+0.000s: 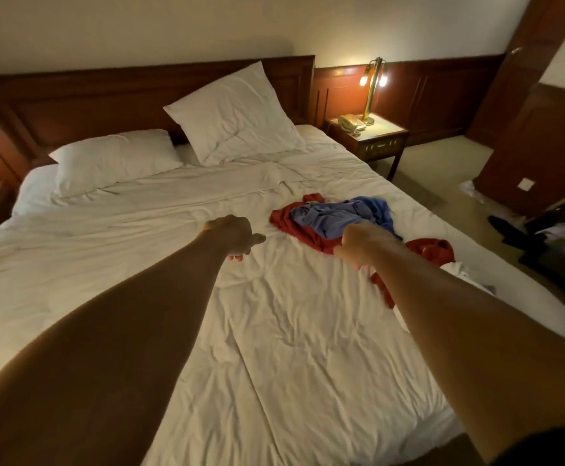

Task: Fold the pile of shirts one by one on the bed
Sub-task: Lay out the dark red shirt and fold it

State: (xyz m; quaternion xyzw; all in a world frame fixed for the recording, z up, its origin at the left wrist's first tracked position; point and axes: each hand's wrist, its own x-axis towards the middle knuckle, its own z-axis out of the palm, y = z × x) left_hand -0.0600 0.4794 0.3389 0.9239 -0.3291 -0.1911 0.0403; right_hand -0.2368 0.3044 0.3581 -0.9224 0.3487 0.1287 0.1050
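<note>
Forearms (113,331) extended over bed (274,371).
Left grip (235,235) relaxed, empty; right grip (361,245) at red shirt (289,225), hold cannot be told; blue shirt (338,215) apparently lies atop it.

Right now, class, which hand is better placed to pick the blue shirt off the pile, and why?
The right hand. It is at the red shirt's near edge, right beside the blue shirt lying on it. The left hand is over bare white bedding, apart from both shirts.

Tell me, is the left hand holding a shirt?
No: the left hand is empty over bare sheet, apart from the blue shirt and red shirt.
</note>
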